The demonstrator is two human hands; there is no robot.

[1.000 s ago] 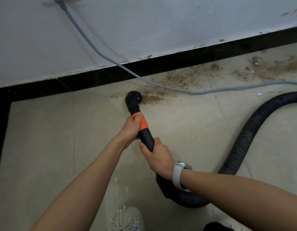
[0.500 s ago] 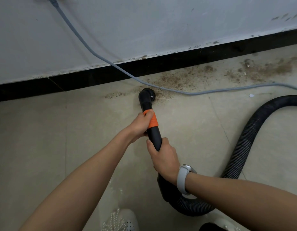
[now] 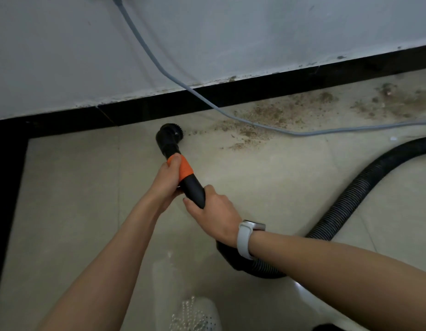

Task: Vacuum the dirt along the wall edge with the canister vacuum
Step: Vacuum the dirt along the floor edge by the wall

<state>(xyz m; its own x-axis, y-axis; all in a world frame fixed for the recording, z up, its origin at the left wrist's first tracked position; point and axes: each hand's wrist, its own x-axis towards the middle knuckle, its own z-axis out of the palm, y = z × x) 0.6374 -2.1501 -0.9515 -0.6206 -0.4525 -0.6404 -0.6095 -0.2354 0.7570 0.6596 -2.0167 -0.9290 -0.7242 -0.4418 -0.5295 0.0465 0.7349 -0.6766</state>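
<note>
**Brush nozzle at the edge of the dirt, most of the patch still to go**

Dirt (image 3: 252,120) lies scattered on the floor (image 3: 266,187) along the black skirting (image 3: 231,94), running from just right of the nozzle toward the floor's right edge, with a second patch (image 3: 386,101) further right. The brush nozzle (image 3: 170,134) sits on the floor close to the skirting, at the left end of the spill, bristles facing the dirt. Tile to its left looks clean.

The left hand (image 3: 167,180) wraps around the orange collar (image 3: 185,169) of the wand, fingers curled over it. The right hand (image 3: 214,213), with a white watch (image 3: 246,237) on the wrist, grips the black wand lower down, where the ribbed hose (image 3: 350,204) begins. The hose loops behind the right arm and curves off to the right edge of the view.

A grey power cord (image 3: 231,113) drops from the wall (image 3: 207,39) and lies straight across the dirt.

The likely trouble is that cord: sweeping rightward, the brush could catch or drag it and smear grit beneath it, or leave a strip uncleaned under it. The hose loop near the feet could also snag and jerk the nozzle off the wall line. A beaded white shoe (image 3: 195,314) shows at the bottom.
</note>
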